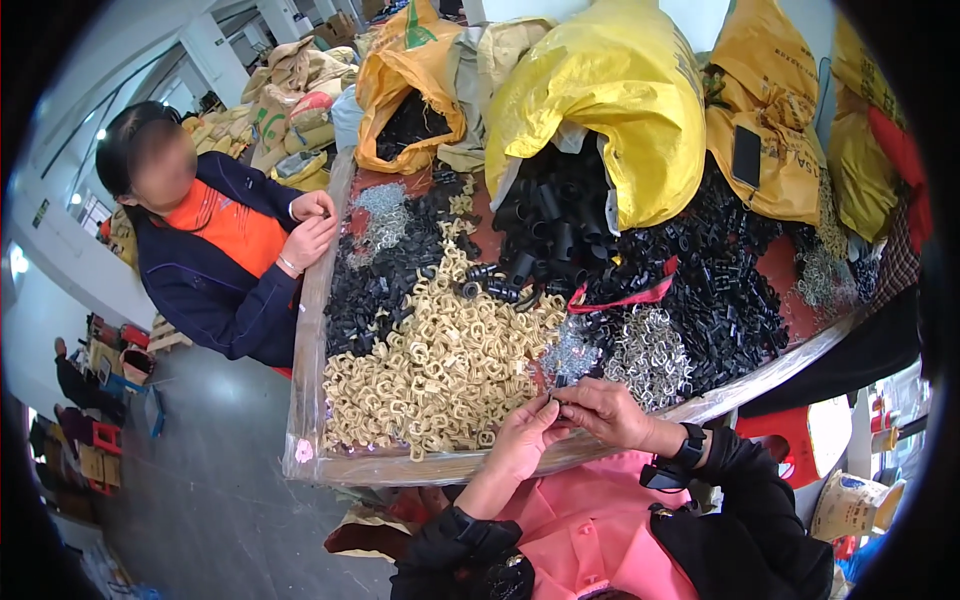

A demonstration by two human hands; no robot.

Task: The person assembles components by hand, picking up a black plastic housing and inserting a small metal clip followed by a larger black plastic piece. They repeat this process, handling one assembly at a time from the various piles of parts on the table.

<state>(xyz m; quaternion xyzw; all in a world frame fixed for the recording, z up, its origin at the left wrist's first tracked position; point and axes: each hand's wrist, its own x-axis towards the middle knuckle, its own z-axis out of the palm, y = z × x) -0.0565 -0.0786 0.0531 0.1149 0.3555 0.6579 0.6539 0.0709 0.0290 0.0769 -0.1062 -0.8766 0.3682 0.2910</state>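
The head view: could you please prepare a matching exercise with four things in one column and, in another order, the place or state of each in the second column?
Column one
1. Tan rings
2. Phone
3. Large yellow sack
4. Left hand and right hand

Column two
A. Fingertips together at a small dark piece
B. On the orange sack at right
C. Open mouth with black parts
D. Heaped at the table's near left corner

Pairs: 1-D, 2-B, 3-C, 4-A

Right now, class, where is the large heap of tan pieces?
In the head view, the heap of tan pieces lies on the near left part of the table, beyond and to the left of the person's left hand.
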